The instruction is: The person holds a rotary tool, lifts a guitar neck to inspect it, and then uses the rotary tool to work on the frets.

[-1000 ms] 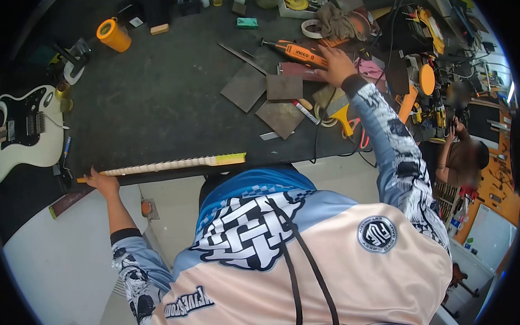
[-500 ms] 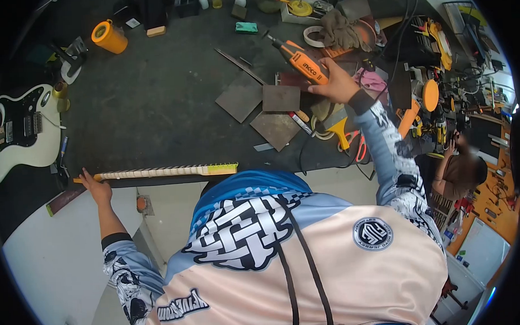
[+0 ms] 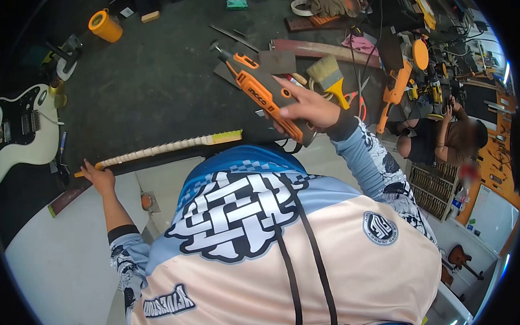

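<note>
My right hand point(image 3: 311, 106) is closed round an orange rotary tool point(image 3: 260, 96), its small round tip pointing up and left over the bench. A guitar neck point(image 3: 165, 150) lies along the bench's near edge, its length wrapped in pale tape, with a yellow-green taped block at the right end. At its left end my left hand point(image 3: 99, 178) grips the bare wood, thumb and fingers about it. The rotary tool is apart from the neck, above and to its right. Beneath the tool, dark flat sheets point(image 3: 276, 61) are partly hidden.
A white electric guitar body point(image 3: 33, 133) lies at the left by a clamp point(image 3: 67, 57). An orange cup point(image 3: 105, 26) stands farther back. A wide brush point(image 3: 328, 77), scissors point(image 3: 358, 96) and cables crowd the right. Another person point(image 3: 442, 139) sits beyond, far right.
My right hand has brought the rotary tool left and toward my body. The neck's right end has risen a little and now lies tilted; my left hand stays at its left end.
</note>
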`<move>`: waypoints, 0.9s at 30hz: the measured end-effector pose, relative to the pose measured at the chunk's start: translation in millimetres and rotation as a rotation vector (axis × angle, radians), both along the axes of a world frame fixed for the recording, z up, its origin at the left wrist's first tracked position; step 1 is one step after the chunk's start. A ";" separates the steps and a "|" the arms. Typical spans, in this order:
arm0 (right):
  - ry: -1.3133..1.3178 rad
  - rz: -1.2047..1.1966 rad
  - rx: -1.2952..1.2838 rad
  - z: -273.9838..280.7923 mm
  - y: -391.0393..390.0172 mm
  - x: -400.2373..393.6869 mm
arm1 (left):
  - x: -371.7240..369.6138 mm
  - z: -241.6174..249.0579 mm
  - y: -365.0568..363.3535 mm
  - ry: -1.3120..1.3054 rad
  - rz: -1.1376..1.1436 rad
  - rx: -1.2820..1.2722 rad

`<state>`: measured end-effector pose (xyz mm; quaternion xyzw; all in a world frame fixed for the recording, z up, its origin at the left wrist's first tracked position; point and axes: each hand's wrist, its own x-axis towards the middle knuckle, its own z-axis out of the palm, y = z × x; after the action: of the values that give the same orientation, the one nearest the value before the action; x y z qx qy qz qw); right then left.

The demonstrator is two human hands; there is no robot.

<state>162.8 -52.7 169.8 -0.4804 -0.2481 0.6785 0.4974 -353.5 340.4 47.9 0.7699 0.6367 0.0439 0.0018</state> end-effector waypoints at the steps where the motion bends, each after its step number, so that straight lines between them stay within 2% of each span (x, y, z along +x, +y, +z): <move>1: 0.053 -0.042 -0.022 1.2 1.8 -3.8 | 0.7 0.9 0.6 -0.005 0.003 0.000; 8: 0.331 -0.175 0.090 23.5 9.7 -38.9 | 9.6 2.5 -1.4 -0.038 0.041 0.005; 12: 0.382 -0.194 0.161 20.3 7.2 -47.1 | 14.4 4.8 -3.8 -0.054 0.054 0.010; 15: 0.372 -0.131 0.192 24.2 5.0 -46.2 | 11.2 3.6 -3.6 -0.055 0.054 0.029; 16: 0.318 -0.168 0.105 39.1 5.0 -48.8 | 11.4 1.4 -2.5 -0.056 0.049 0.036; 19: 0.097 -0.133 0.198 35.4 5.1 -50.3 | 9.5 -0.7 -0.7 -0.053 0.055 0.027; 24: 0.248 -0.319 0.066 47.8 8.9 -44.0 | 9.1 0.0 0.4 -0.055 0.040 0.049; 27: 0.126 -0.329 -0.010 40.1 3.8 -36.1 | 9.6 -1.1 -1.9 -0.050 0.051 0.043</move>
<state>126.8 -49.0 210.0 -0.4734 -0.1310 0.6181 0.6137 -343.9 338.5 46.8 0.7521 0.6546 0.0767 -0.0002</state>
